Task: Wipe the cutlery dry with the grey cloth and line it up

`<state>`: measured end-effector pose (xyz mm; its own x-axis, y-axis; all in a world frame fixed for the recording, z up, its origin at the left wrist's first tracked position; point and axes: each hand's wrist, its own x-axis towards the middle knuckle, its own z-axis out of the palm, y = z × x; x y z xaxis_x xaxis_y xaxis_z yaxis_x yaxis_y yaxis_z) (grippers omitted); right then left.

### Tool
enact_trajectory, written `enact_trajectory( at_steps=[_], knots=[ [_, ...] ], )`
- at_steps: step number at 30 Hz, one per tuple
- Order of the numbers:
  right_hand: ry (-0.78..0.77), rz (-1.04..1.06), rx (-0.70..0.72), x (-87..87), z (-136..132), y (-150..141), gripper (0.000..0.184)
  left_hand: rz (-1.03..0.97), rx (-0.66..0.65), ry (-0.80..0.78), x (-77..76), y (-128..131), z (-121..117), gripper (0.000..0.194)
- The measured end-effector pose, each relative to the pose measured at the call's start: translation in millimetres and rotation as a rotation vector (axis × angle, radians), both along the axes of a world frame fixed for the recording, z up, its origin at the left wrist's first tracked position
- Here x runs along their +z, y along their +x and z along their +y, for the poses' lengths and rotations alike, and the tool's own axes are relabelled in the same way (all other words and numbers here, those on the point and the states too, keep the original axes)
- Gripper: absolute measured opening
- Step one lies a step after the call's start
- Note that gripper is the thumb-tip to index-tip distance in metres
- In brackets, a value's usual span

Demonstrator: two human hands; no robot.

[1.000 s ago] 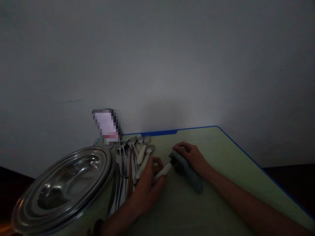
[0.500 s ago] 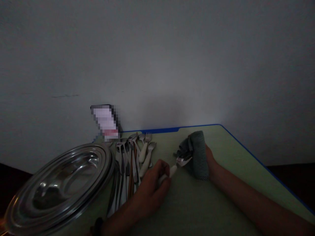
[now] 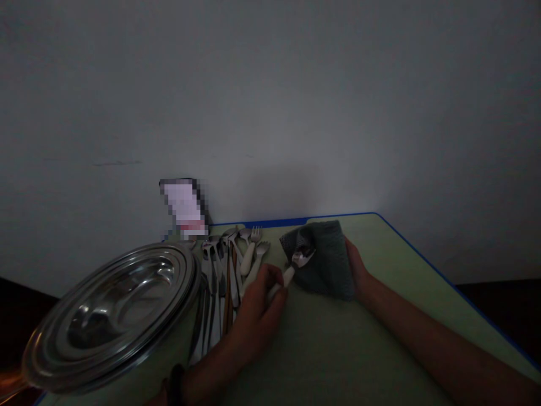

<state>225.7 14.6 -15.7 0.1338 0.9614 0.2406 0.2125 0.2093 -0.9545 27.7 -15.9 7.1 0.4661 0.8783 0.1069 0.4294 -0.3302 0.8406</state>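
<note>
Right of the stacked metal dishes (image 3: 139, 307) and the row of cutlery (image 3: 232, 282), the left hand (image 3: 258, 304) pinches a white-handled utensil (image 3: 288, 276), seemingly a spoon. The grey cloth (image 3: 327, 259) has just opened from a bundle, apparently offering the utensil's head a broad face; the right hand (image 3: 355, 266) is behind it, fingers hidden, grip untellable.

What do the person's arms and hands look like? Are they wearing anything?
The left hand has no glove, and a dark, rounded band circles that wrist. What shows of the right hand is bare too, though its fingers are hidden. No sleeves cover the parts of the forearms in view.
</note>
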Motion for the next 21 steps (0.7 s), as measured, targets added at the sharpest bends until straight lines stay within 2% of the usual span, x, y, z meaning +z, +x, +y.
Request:
enact_trajectory(
  at_steps=[1,3,6,10,12,14,18,21],
  knots=[
    [-0.024,0.034,0.023,2.1,-0.6,-0.8,0.065,-0.009,0.032,0.003,0.0,0.5,0.3,0.001],
    [-0.12,0.265,0.082,4.8,-2.5,-3.2,0.062,-0.008,0.074,0.004,0.3,1.8,1.0,0.001],
    [-0.264,0.571,0.157,4.7,-3.5,-6.2,0.033,0.015,0.081,-0.012,1.1,3.6,1.9,0.002],
    [-0.361,0.804,-0.046,3.1,4.4,-5.8,0.011,0.004,0.081,-0.038,1.9,3.6,1.4,0.005],
    [-0.326,0.903,-0.135,2.9,9.2,-5.2,0.015,-0.003,0.079,-0.036,1.1,3.0,0.9,0.005],
    [-0.276,0.99,-0.165,2.5,11.3,-6.2,0.016,-0.002,0.075,-0.002,-1.0,2.6,1.0,0.005],
    [-0.265,0.985,-0.032,0.4,6.4,-10.4,0.016,0.016,0.055,0.082,-6.3,3.6,2.6,0.002],
    [-0.251,0.949,0.082,0.8,2.4,-9.8,0.029,0.035,0.022,0.058,-7.0,4.9,3.4,0.004]
  ],
)
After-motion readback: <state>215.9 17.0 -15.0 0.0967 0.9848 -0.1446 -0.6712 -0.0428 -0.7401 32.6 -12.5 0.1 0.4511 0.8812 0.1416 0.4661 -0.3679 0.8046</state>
